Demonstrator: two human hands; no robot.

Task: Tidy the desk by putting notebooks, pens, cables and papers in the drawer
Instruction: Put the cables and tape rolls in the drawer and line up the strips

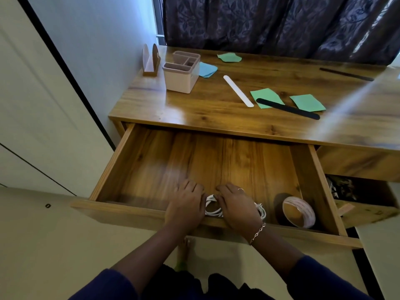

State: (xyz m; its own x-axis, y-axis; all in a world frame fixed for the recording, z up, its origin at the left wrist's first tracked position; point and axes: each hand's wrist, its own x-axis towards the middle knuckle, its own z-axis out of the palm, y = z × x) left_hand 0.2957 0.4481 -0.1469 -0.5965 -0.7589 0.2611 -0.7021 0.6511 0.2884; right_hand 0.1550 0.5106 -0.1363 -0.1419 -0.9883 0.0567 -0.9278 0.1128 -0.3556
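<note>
The wooden drawer (149, 161) stands pulled out below the desk top (207, 109). A coiled white cable (213, 207) lies at the drawer's front, between my two hands. My left hand (186, 207) and my right hand (237, 207) both rest on the coil with curled fingers and hold it down against the drawer floor. Green papers (267, 97) (307, 102) (229, 57) and a blue paper (207, 69) lie on the desk. A white strip (238, 90) and a black strip (287, 108) lie among them.
A roll of tape (299, 212) stands in the drawer's front right corner. A pink organiser box (181, 71) and a small wooden stand (151, 60) sit at the desk's back left. Another black strip (346, 74) lies far right. A second drawer (365, 211) is open at right.
</note>
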